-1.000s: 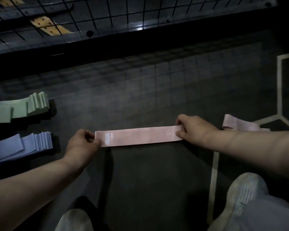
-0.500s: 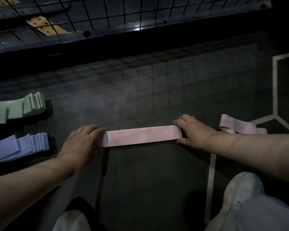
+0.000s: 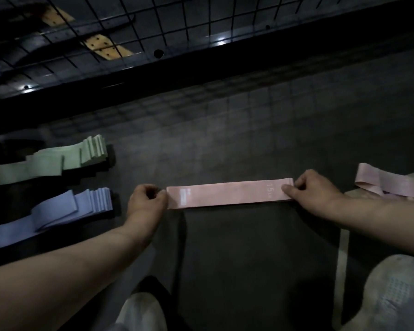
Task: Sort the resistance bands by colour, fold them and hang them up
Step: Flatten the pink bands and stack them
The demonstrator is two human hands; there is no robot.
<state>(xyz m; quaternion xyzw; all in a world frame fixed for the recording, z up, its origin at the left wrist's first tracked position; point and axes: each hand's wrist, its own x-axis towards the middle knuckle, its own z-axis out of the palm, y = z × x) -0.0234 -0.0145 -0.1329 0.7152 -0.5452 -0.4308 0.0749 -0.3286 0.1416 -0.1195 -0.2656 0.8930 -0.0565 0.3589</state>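
Pink band [image 3: 230, 193] was held out straight and flat between both hands, low over the dark floor [image 3: 225, 139] (could not tell whether it rested on it). Left hand [image 3: 146, 201] pinched the left end, fingers curled. Right hand [image 3: 313, 189] pinched the right end, thumb on top near the printed "15". Judged: it was pulled straight so the ends could meet evenly in a fold.

Green pile [image 3: 58, 161] and blue pile [image 3: 58, 211] lay well to the left, one colour each, ends stepped. More loose pink bands [image 3: 387, 185] lay behind the right forearm, apparently awaiting folding. Wire grid [image 3: 105, 32] at the top was the likely hanging place; no band was seen on it.
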